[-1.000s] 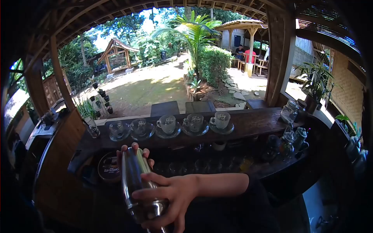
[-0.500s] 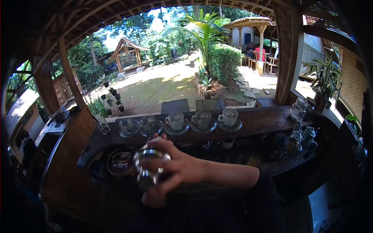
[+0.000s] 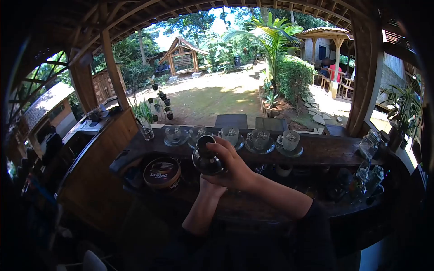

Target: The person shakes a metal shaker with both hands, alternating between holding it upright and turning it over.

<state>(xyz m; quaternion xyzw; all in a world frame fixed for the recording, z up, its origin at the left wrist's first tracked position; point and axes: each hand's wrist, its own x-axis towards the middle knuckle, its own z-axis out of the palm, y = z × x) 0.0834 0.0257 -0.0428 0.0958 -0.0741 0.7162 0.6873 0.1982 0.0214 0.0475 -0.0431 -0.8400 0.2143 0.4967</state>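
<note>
A shiny dark metal shaker (image 3: 209, 163) is held above the counter, in front of the row of cups. My right hand (image 3: 233, 168) wraps round its right side and top, fingers bent. Below it, my left hand (image 3: 212, 189) reaches up to the shaker's underside, its fingers mostly hidden behind the right hand. Behind the shaker, glass cups on saucers stand in a row, among them a cup (image 3: 260, 138) and another cup (image 3: 290, 140) at the right end. To the left lies a round chocolate tub (image 3: 162, 173) on the lower shelf.
The dark wooden counter (image 3: 325, 147) curves across the front. Glass jars (image 3: 370, 143) and glass pitchers (image 3: 374, 179) stand at its right end. A small glass vase (image 3: 147, 132) is at the left end. Stools (image 3: 231, 120) stand beyond. People sit far off under a shelter.
The view has swung left, so the scene sits further right. The shaker has tilted and risen, and more of the left forearm shows below it.
</note>
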